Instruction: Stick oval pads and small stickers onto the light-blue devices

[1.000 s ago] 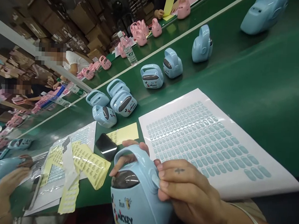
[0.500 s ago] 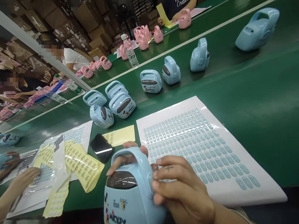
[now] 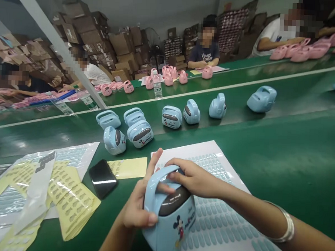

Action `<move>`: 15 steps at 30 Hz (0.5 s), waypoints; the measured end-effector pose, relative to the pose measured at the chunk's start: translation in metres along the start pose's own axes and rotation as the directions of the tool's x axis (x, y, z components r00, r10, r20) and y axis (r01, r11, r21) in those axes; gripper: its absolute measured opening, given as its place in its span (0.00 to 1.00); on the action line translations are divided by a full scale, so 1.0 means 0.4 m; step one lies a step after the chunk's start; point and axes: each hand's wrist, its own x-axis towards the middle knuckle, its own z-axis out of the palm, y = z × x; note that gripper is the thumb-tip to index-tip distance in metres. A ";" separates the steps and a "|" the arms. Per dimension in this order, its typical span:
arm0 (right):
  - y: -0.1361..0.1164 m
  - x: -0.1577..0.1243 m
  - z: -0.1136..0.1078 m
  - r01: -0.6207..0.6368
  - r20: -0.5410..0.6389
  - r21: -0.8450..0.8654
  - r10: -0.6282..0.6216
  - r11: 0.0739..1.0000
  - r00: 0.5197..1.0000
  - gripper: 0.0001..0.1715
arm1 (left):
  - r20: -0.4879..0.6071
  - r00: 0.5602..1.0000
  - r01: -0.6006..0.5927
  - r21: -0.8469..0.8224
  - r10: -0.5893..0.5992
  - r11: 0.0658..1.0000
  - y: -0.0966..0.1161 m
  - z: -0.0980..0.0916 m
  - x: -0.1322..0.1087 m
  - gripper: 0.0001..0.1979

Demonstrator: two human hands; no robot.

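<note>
A light blue handled case [image 3: 176,226] with a dark glossy window and a Mickey print is in front of me, tilted above a white sheet [image 3: 183,150] of blue oval stickers. My left hand [image 3: 139,202] is closed on its left side, thumb on the shell and index finger pointing up. My right hand [image 3: 186,174] grips the far part of the handle, its fingers around the bar. Any sticker under the right fingers is hidden. A black phone [image 3: 102,178] and a yellow sticker sheet [image 3: 132,168] lie left of the case.
Similar blue cases [image 3: 141,133] stand in a loose row behind the sheet. Yellow sticker sheets [image 3: 75,206] pile up at left. A water bottle [image 3: 157,86] stands on the line. Pink cases [image 3: 168,79] and several co-workers [image 3: 205,49] are across the bench.
My view has levelled and lifted. The case has turned so its printed front faces right. My right hand has gone from the handle's side joint to its top. The co-worker's hands at left have left view.
</note>
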 end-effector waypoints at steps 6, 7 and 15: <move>-0.063 0.211 -0.130 0.047 -0.118 -0.518 -0.125 0.854 0.985 0.12 | -0.529 0.847 -0.156 -0.140 0.060 0.978 -0.067 -0.143 0.090 0.29; -0.074 0.268 -0.160 -0.031 -0.224 -0.553 -0.112 0.833 0.968 0.13 | -0.681 0.727 -0.177 -0.065 0.086 0.982 -0.093 -0.166 0.113 0.28; -0.022 0.689 -0.254 -0.331 -0.523 -0.398 0.085 0.856 0.848 0.17 | -0.790 0.575 0.315 0.455 0.214 0.833 -0.229 -0.270 0.249 0.24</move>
